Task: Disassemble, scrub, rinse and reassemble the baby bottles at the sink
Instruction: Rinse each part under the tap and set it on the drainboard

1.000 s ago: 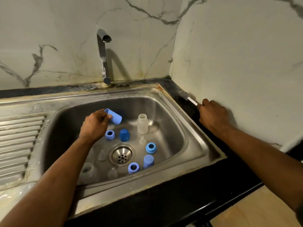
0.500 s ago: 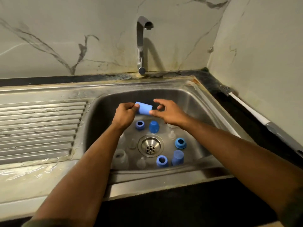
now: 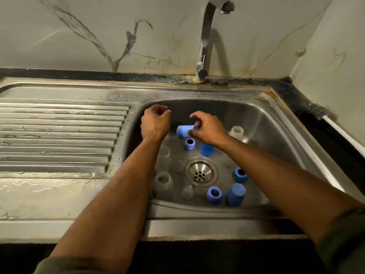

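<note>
While the right hand (image 3: 209, 129) pinches a blue bottle cap (image 3: 184, 131) lying sideways above the sink basin (image 3: 262, 123), the left hand (image 3: 156, 123) hovers just beside it, fingers curled, holding nothing. Below, near the drain (image 3: 201, 172), lie blue collar rings (image 3: 190, 143), another blue cap (image 3: 236, 194) and clear bottles (image 3: 163, 181).

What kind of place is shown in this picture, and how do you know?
Most likely a home kitchen: a stainless steel sink basin with a ribbed draining board, a curved metal tap, and a marble-patterned wall behind it.
</note>
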